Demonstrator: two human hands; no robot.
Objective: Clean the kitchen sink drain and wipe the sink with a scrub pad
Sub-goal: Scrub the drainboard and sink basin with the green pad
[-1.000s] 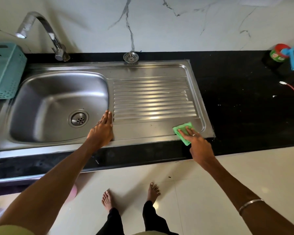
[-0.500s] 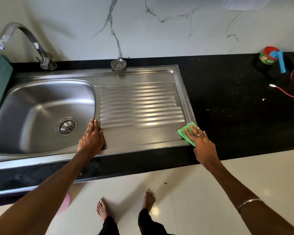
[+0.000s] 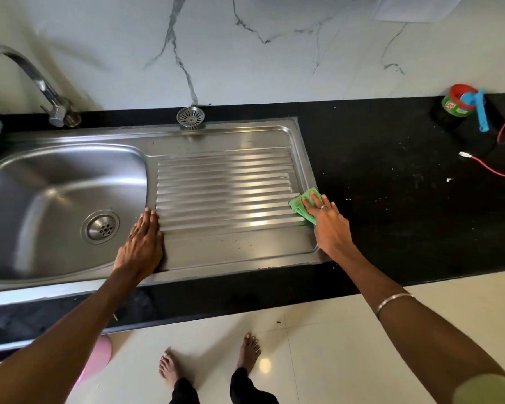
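The right hand (image 3: 330, 225) has slid the green scrub pad (image 3: 302, 206) up the drainboard's right edge, centre-right of frame, flat fingers pressing it. The left hand (image 3: 142, 243) stays flat, empty. Wiping continues; the drain (image 3: 100, 226) looks untouched.

Silver bangle (image 3: 394, 301) — ring (image 3: 323, 207), black trousers (image 3: 242, 387)

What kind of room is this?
Most likely a home kitchen: a steel sink with a ribbed drainboard, a tap, and a black countertop against a marble-look wall.
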